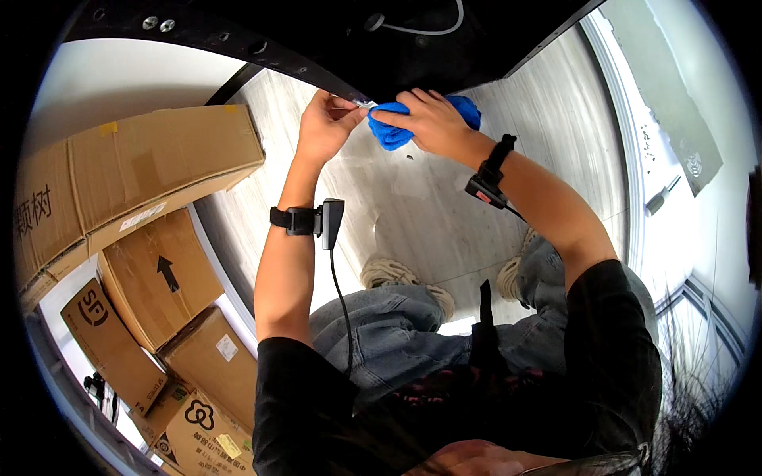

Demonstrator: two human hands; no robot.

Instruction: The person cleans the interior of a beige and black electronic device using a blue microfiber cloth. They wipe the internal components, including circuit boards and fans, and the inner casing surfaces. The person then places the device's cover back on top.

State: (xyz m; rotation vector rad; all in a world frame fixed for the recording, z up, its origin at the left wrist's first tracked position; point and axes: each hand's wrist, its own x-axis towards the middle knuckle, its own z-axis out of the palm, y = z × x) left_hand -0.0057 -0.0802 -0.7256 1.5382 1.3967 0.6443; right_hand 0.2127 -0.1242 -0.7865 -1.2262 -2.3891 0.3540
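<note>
My left hand (324, 126) is at the lower corner of a black metal panel (286, 62), thumb and fingertips together beside a small shiny whitish piece (364, 104). Whether the fingers grip that piece cannot be made out. A crumpled blue cloth (390, 132) is under my right hand (433, 122), which holds it bunched against the same corner. Part of the cloth sticks out past the knuckles on the right. Both wrists wear black straps with small devices and cables.
Cardboard boxes (161, 149) are stacked on the left. The dark panel carries screws (158, 24) and a white cable (425, 31). A dark scrap (409, 157) lies on the wood-look floor (428, 232). On the right, a small grey-handled tool (657, 201) rests near a grey-green sheet (673, 101).
</note>
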